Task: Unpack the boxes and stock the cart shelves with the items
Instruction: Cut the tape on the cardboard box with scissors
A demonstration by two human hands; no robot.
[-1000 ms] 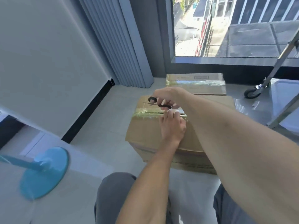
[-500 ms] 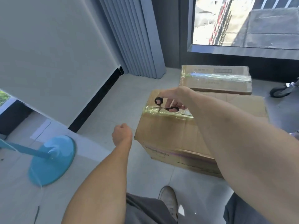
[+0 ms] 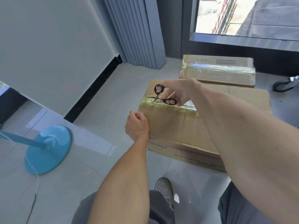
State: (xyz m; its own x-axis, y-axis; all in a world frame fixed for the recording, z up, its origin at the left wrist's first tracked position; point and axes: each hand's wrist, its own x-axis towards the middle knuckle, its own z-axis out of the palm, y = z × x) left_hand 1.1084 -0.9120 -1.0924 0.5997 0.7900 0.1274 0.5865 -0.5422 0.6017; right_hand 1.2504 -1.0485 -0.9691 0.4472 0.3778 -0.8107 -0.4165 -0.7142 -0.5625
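Tiled floor by a window: the near box point(image 3: 186, 126) lies sealed, a second box point(image 3: 218, 70) behind it. Right hand point(image 3: 179, 92) grips scissors point(image 3: 161, 97) at the tape on the top's left edge; left hand point(image 3: 137, 125), fingers curled, touches the left corner. Step: cutting the seal; next, probably run the blades along the tape.

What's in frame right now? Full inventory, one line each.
Brown cardboard box sealed with yellowish tape: 1, brown, floor centre, nearest.
Second taped brown cardboard box: 1, brown, just behind the first, by the window wall.
Black-handled metal scissors: 1, black and silver, at the near box's taped top seam.
Blue round stand base with pole: 1, blue, floor left.
Grey caster wheel: 1, grey, far right edge.
Grey vertical blinds: 1 set, grey, back corner.
Shoe: 1, greyish, bottom centre.
Left hand: 1, against the near box's left edge.
Right hand: 1, gripping the scissors.
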